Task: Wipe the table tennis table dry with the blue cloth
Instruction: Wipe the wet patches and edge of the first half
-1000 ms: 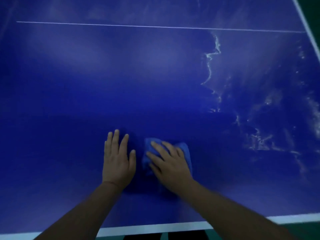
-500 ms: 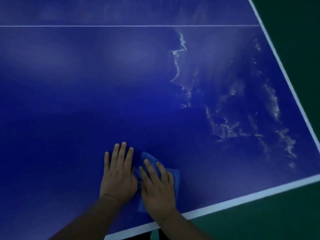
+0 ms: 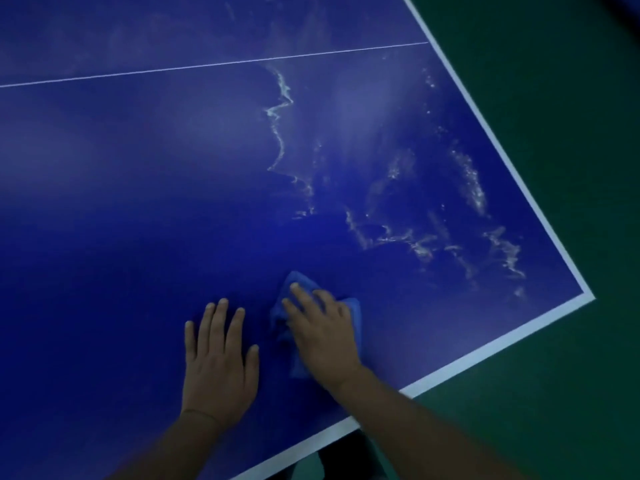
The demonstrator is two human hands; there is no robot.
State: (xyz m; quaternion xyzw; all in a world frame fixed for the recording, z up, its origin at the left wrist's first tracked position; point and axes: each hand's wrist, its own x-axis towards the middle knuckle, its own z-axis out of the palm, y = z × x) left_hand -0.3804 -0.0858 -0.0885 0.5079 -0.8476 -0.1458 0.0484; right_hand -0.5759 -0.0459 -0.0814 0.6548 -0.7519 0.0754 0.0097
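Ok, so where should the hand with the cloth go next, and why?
Probably slide the right hand, which presses the crumpled blue cloth, forward and rightward into the whitish wet streaks near the corner of the dark blue table tennis table. That patch looks unwiped, while the surface around the cloth looks even.

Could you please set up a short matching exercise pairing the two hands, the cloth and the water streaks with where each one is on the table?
Things:
1. left hand
2. right hand
3. blue cloth
4. water streaks

Places:
A. under a hand, edges showing around it
B. flat on the bare table, beside the cloth
C. pressing down on the cloth
D. beyond the cloth, toward the table's right edge

Pairs: 1-B, 2-C, 3-A, 4-D
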